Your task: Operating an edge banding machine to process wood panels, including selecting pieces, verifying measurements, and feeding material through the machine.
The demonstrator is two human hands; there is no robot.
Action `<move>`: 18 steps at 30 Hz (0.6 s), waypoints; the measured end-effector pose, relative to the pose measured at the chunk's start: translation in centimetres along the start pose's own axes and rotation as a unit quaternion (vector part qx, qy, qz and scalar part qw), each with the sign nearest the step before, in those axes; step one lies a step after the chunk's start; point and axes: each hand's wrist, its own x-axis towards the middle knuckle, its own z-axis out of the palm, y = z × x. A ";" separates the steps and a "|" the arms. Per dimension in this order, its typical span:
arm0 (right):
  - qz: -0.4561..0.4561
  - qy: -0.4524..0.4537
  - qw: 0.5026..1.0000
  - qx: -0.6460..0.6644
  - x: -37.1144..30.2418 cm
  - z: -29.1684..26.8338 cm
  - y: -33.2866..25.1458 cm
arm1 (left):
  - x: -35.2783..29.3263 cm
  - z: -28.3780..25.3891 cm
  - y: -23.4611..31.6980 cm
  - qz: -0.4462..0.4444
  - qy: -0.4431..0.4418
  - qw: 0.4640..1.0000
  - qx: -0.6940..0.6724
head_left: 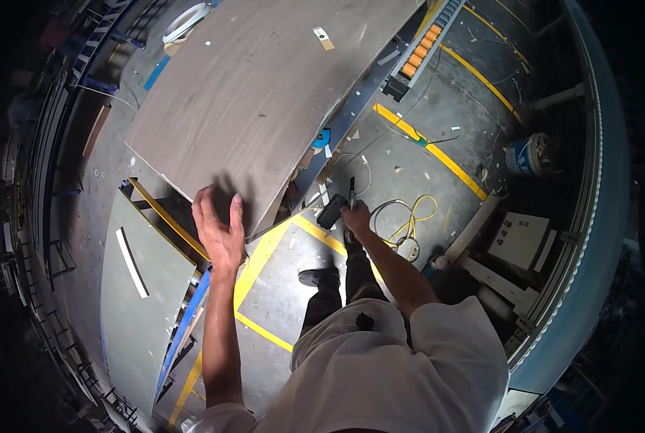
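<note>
**Brown board ahead of the left hand, near corner within reach**

Key relation: from left fingertips, board stretching forward and off to the right, with long axis the same way, lower left to upper right in view. Near short edge right under the left fingers, just left of the nearest corner. Left hand clearly the nearer one. Right hand out past the board's long right side, apart from it and lower down.

Left fingers: spread apart, bare of any object, over the top face with a shadow close by. Cannot tell touching from hovering. Right fingers: curled round a slim dark tool, pointing forward, away from the body. Kind of tool unclear. Just left of that grip, a black blocky object; cannot tell held from merely behind.

Count:
- Brown board: one, with one small tag on top, toward the far end.
- Slim dark tool: one. Black blocky object: one.
- Grey-green panel, left of the left forearm: one, bearing one white strip.
- Blue object by the board's right edge: one.
- Orange rollers, upper right: about six, in one row.
- Bucket, far right: one.
- Yellow cable, looped on the floor: apparently one.
</note>
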 end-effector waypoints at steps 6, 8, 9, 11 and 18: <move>0.008 -0.086 0.873 0.480 20.7 -0.8 -2.9 | 4.1 9.7 2.7 0.055 -0.001 0.996 0.068; 0.068 -0.075 0.927 0.361 19.0 7.0 -8.3 | 4.0 7.9 0.6 0.035 0.002 0.994 0.105; 0.054 -0.058 0.910 0.408 19.3 8.3 -9.8 | 4.0 7.9 0.4 0.034 0.002 0.994 0.104; 0.064 -0.067 0.921 0.377 18.2 9.7 -12.2 | 4.3 7.4 -0.4 0.013 0.000 0.995 0.102; 0.007 -0.313 0.929 0.196 4.5 30.7 -26.7 | 5.4 7.7 0.5 0.002 -0.028 0.999 0.045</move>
